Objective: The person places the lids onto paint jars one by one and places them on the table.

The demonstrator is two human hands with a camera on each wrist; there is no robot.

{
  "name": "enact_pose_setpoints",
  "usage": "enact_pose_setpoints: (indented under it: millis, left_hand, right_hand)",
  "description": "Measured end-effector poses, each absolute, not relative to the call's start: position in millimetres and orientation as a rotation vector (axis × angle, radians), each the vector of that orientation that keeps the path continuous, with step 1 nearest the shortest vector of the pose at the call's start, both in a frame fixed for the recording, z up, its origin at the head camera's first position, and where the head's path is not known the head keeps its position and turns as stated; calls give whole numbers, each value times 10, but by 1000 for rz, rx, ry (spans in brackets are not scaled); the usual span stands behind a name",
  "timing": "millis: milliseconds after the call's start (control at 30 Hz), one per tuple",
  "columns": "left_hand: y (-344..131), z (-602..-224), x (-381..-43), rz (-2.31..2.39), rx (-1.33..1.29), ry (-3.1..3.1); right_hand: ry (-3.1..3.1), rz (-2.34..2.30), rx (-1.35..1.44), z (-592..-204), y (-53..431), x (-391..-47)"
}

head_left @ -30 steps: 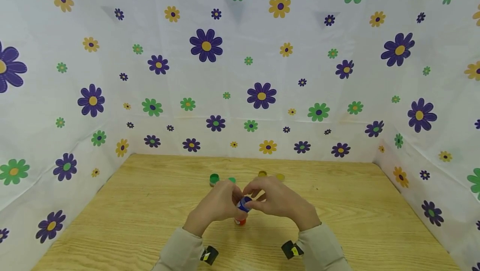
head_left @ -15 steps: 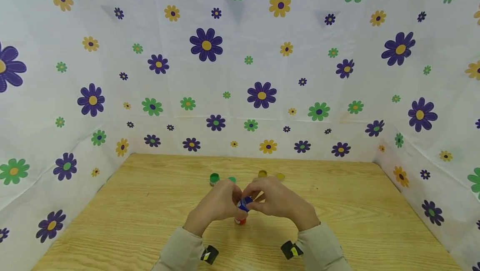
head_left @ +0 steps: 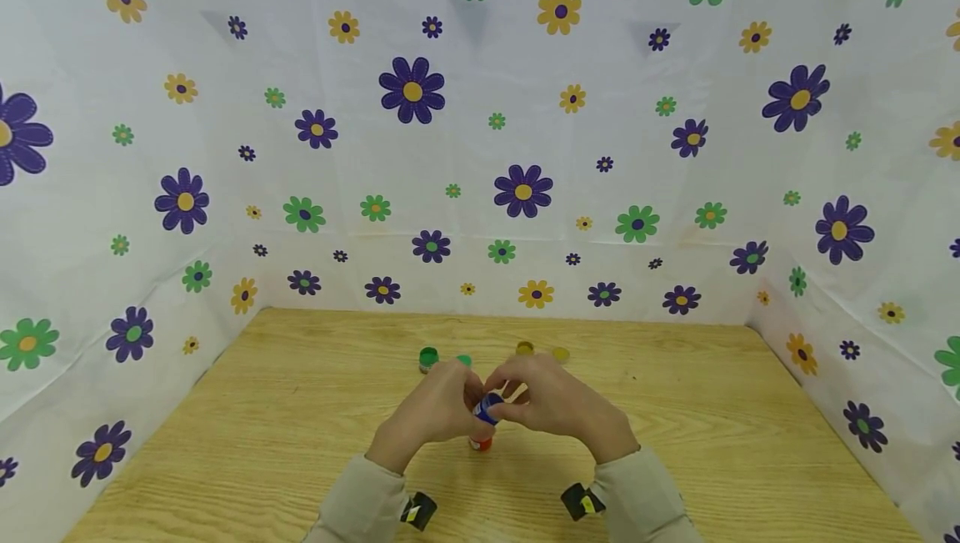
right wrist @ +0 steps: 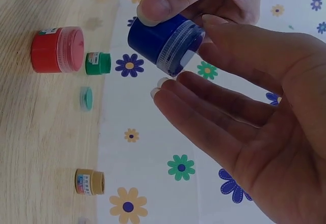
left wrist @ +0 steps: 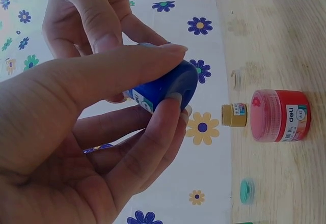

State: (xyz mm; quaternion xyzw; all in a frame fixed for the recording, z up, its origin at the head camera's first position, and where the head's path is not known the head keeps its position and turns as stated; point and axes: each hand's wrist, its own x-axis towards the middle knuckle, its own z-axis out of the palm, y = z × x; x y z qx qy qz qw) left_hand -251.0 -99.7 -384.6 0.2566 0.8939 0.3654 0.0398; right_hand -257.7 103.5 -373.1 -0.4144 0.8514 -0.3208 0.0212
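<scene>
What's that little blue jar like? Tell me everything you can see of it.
The blue jar is small and round, deep blue and apparently plastic, with a clear, ribbed lid on it. A pale label with print is partly covered. It is tilted, held above the table, its lidded end toward the right hand. The left hand grips its body; the right hand is at the lid, but whether it touches is hard to tell.

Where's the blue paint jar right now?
In the head view, the blue jar is low and central, between the left hand gripping it and the right hand, just above the red jar.
</scene>
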Motion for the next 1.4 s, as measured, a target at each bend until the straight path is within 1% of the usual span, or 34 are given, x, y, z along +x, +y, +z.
enact_pose_setpoints:
  millis: [700, 1400]
  left_hand:
    - [-1006, -3818, -2496, 1123, 790, 2731]
    - [-1010, -3832, -2510, 1132, 779, 2718]
  right_hand:
    - [2572, -1062, -1248, -3729, 1009, -2545]
    - [2571, -1044, -1276, -3733, 1005, -2549]
